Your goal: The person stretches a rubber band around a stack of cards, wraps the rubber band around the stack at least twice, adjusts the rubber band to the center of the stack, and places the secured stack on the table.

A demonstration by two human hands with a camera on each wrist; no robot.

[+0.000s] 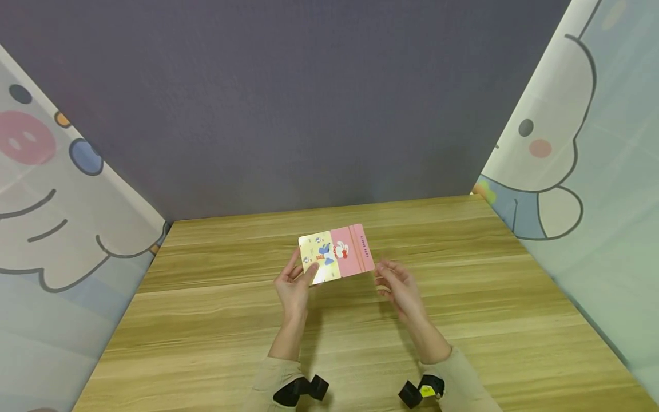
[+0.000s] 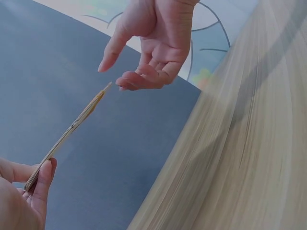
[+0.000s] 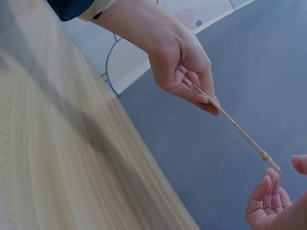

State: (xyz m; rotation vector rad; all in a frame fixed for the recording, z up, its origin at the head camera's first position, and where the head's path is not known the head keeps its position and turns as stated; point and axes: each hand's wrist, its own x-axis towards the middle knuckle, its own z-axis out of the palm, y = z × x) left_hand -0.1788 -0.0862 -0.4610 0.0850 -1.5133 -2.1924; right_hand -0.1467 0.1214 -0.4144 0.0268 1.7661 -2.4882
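Observation:
A thin, flat booklet (image 1: 352,252) is held up above the table, its face half yellow and half pink with a cartoon rabbit across the middle. My left hand (image 1: 293,293) pinches its yellow end, thumb on the face and fingers behind. In the left wrist view the booklet (image 2: 72,128) shows edge-on as thin layers, with a tan band near its far end. Beside the pink end is my right hand (image 1: 404,290). Its thumb and fingers are spread apart around that end in the right wrist view, where the right hand (image 3: 276,206) holds nothing.
Below both hands lies a wood-grain table (image 1: 221,320). A dark grey panel (image 1: 319,103) rises along its far edge. Cartoon-printed curtains flank it, a left curtain (image 1: 51,320) and a right curtain (image 1: 607,274). Black straps with small boxes sit on both sleeves.

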